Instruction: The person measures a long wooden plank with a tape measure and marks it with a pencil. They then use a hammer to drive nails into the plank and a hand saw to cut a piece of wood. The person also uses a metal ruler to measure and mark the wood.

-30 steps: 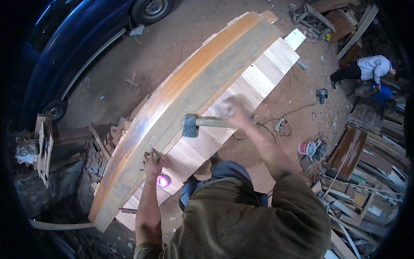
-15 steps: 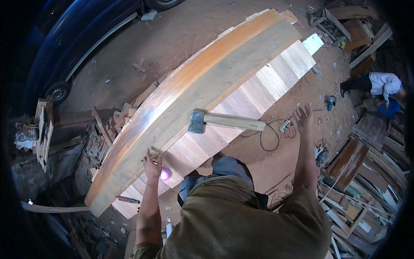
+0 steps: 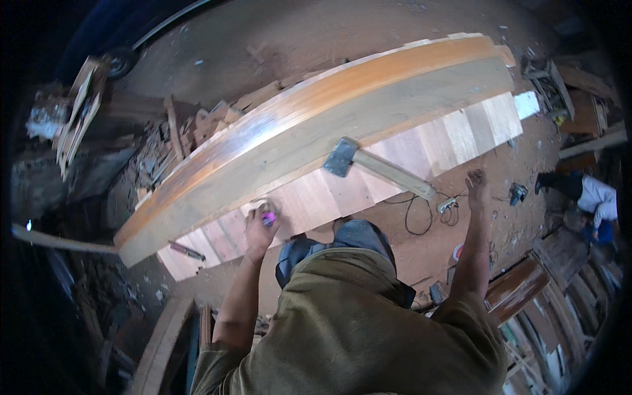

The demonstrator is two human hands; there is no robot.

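Note:
My left hand [image 3: 258, 232] is closed around a small pink-and-white round object [image 3: 268, 218], whose exact kind I cannot make out, at the near edge of the pale planks [image 3: 309, 197]. To its right lies a hammer [image 3: 340, 157] with a heavy dark head and a thick wooden handle, across the planks. My right hand [image 3: 476, 183] hangs out over the ground on the right, apart from the work; its fingers are blurred. A slim dark-and-red tool [image 3: 187, 250] rests on the planks at the left. Behind the planks runs a long curved wooden board [image 3: 289, 141].
Cables with a power strip [image 3: 447, 203] lie on the dirt floor, with a power tool [image 3: 518, 193] further right. Scrap wood [image 3: 191, 135] is heaped behind the board. Another person [image 3: 589, 197] bends down at the far right. A dark vehicle stands at the upper left.
My view has turned, so the board lies flatter. My left hand has gone from the board's edge to the pink round object and closed on it. My right hand's spread fingers have drawn in.

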